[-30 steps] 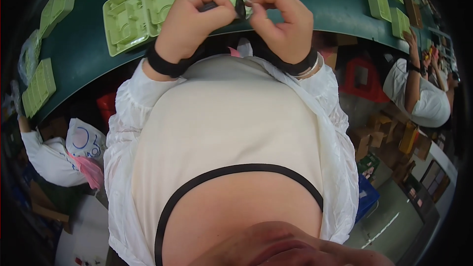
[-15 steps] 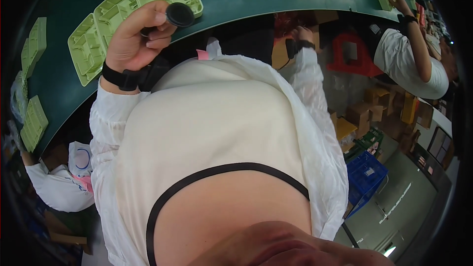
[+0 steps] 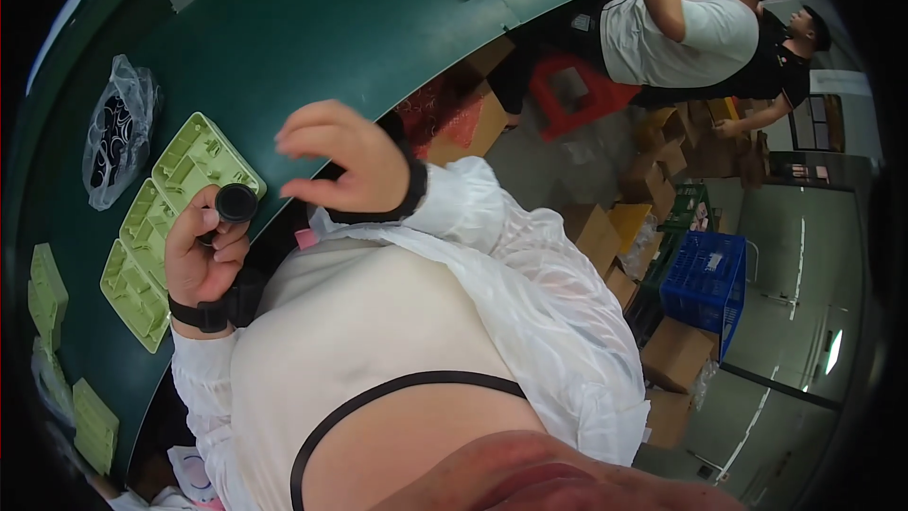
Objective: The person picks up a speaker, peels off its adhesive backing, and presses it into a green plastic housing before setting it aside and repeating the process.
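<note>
L hand (image 3: pixel 200 260): 1 blk disc (image 3: pixel 236 202); 3 grn trays (image 3: pixel 148 229) nr.

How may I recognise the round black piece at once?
Find the green table, then its row of light-green trays. Overlapping them in view, the person's left hand holds this round black piece, unlike the black items inside the clear bag.

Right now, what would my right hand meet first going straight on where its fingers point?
Likely the nearest light green tray, though your right hand might pass above it; depth is unclear.
</note>
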Available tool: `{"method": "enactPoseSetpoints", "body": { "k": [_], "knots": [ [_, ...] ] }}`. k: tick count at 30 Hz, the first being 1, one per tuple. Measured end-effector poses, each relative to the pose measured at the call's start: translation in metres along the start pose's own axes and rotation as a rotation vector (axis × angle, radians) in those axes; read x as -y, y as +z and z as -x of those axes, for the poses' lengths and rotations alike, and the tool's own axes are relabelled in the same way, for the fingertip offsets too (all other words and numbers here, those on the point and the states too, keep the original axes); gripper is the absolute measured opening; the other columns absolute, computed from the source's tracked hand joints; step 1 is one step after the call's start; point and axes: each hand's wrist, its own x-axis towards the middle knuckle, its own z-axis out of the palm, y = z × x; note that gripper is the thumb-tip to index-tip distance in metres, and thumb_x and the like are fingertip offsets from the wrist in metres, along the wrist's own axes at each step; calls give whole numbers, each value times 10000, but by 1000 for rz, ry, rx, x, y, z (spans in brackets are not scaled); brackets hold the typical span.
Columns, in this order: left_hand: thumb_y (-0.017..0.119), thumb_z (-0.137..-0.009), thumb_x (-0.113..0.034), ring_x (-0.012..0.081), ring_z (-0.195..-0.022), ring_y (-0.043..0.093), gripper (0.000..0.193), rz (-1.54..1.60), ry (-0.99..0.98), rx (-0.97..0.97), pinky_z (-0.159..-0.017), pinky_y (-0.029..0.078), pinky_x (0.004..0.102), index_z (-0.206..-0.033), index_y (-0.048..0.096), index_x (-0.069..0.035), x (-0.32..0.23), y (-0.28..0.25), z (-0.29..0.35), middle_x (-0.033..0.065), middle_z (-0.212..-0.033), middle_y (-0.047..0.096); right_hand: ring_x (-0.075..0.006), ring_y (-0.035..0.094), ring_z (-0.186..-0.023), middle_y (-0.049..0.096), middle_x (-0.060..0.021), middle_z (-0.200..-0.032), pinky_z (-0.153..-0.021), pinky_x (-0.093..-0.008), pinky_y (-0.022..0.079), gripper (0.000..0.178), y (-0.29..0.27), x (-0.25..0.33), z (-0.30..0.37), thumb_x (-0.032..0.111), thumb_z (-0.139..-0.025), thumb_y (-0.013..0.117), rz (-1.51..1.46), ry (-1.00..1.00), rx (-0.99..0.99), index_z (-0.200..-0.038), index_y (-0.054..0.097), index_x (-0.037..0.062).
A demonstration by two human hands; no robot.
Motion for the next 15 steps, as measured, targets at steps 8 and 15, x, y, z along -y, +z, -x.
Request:
{"method": "enactPoseSetpoints", "body": {
  "k": [8,15],
  "knots": [
    [574,-912,-108,70,-626,394,71,120,-30,19,-483,339,183,-904,525,-56,2,-5,4,22,-805,463,-286,694,-964,703,-144,-1071,-800,-344,572,333,26,-11,-17,16,-774,837,-264,11,171,-1077,700,21],
    [592,-925,-98,69,-630,415,77,225,5,13,-478,331,180,-916,546,-37,0,0,16,28,-816,484,-302,699,-965,714,-152,-1082,-842,-361,563,279,44,5,-26,-51,-789,752,-250,-7,224,-1058,704,8]
  ]
}}
